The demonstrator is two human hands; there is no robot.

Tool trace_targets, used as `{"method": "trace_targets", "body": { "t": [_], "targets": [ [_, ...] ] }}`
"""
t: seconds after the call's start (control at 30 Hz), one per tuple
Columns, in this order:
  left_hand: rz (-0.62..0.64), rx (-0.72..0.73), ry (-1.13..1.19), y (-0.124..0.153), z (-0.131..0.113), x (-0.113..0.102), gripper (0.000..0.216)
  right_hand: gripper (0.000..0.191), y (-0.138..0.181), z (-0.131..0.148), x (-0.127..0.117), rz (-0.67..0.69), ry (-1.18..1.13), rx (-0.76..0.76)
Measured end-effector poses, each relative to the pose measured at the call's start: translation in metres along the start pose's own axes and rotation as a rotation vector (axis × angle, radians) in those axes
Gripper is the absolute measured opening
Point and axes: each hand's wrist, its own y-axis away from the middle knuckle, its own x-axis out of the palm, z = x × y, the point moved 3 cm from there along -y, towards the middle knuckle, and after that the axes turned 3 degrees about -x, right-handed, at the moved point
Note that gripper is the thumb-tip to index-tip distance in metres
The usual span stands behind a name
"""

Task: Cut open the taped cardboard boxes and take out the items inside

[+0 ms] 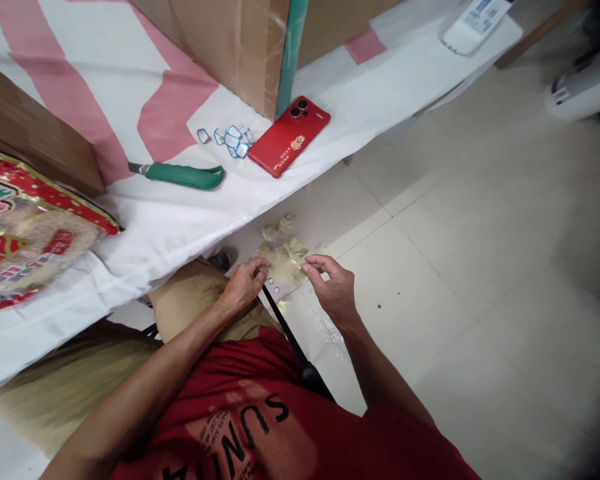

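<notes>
My left hand (pixel 244 285) and my right hand (pixel 334 287) hover over my lap, below the table's edge. Both are closed in a pinch, fingertips facing each other, on something small that I cannot make out. Between and beyond them, a heap of clear, yellowish plastic wrappers (pixel 283 250) lies on the tiled floor. A few tiny white-and-blue pieces (pixel 273 285) show just under my left fingertips. A black strap (pixel 289 337) runs from my chest toward the hands.
On the white-and-pink covered table (pixel 180 220) lie a green-handled knife (pixel 183 175), a cluster of small blue-edged pieces (pixel 230 139) and a red phone (pixel 289 137). Cardboard boxes (pixel 240 40) stand behind; a red food bag (pixel 25 230) lies at left.
</notes>
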Motion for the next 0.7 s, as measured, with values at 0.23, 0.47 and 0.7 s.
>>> {"method": "trace_targets", "body": {
  "t": [0.23, 0.47, 0.7],
  "targets": [
    [0.037, -0.027, 0.075, 0.007, -0.005, 0.006, 0.020, 0.023, 0.003, 0.001, 0.003, -0.008, 0.098, -0.092],
    [0.017, -0.101, 0.378, 0.031, -0.028, -0.001, 0.032, 0.012, 0.003, 0.007, 0.012, -0.006, 0.138, -0.186],
    [-0.145, -0.040, 0.420, 0.043, -0.040, -0.009, 0.031, 0.020, -0.002, 0.023, 0.009, -0.020, -0.019, -0.207]
  ]
}}
